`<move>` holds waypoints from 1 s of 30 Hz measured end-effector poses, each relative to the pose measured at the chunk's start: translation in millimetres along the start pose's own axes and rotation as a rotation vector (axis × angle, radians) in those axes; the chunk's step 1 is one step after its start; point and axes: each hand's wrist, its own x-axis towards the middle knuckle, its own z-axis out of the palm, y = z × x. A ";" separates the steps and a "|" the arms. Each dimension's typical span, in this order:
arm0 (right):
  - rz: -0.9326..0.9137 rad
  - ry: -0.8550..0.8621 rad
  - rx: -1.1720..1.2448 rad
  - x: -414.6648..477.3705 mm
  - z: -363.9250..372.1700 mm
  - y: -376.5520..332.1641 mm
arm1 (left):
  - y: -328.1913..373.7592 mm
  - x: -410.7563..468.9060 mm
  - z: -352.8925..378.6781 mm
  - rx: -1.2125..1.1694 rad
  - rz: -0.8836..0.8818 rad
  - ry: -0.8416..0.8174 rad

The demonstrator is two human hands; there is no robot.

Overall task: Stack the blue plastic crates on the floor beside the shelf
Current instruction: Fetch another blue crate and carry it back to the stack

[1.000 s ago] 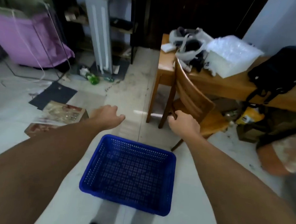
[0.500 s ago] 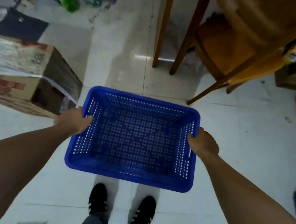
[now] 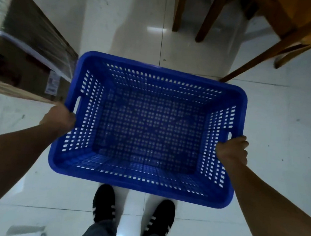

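A blue plastic crate (image 3: 150,125) with perforated walls and floor fills the middle of the head view, empty inside. My left hand (image 3: 60,119) grips its left rim by the handle slot. My right hand (image 3: 232,152) grips the right rim just below the other handle slot. The crate appears lifted off the white tiled floor, above my two black shoes (image 3: 132,210). No shelf and no second crate are in view.
A cardboard box (image 3: 24,55) wrapped in clear film lies on the floor close to the crate's left corner. Wooden chair legs (image 3: 252,55) and a table leg (image 3: 178,7) stand ahead and to the right.
My hands went from hovering above the crate to gripping its two short sides. The crate has risen toward the camera, and my view has tilted down at the floor.
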 end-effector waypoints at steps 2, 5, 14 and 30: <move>0.006 0.013 0.009 6.8 -0.4 2.6 | 2.3 3.5 9.1 -0.010 -0.003 0.015; -0.007 0.018 -0.022 15.4 -3.1 8.2 | 5.4 5.3 13.6 -0.020 -0.015 0.079; -0.083 0.056 -0.070 -13.0 -55.0 -5.3 | 0.4 -21.5 -54.0 0.013 0.062 0.165; -0.350 0.273 0.031 -220.0 -421.6 -135.6 | -1.0 -217.0 -458.5 -0.203 0.187 0.357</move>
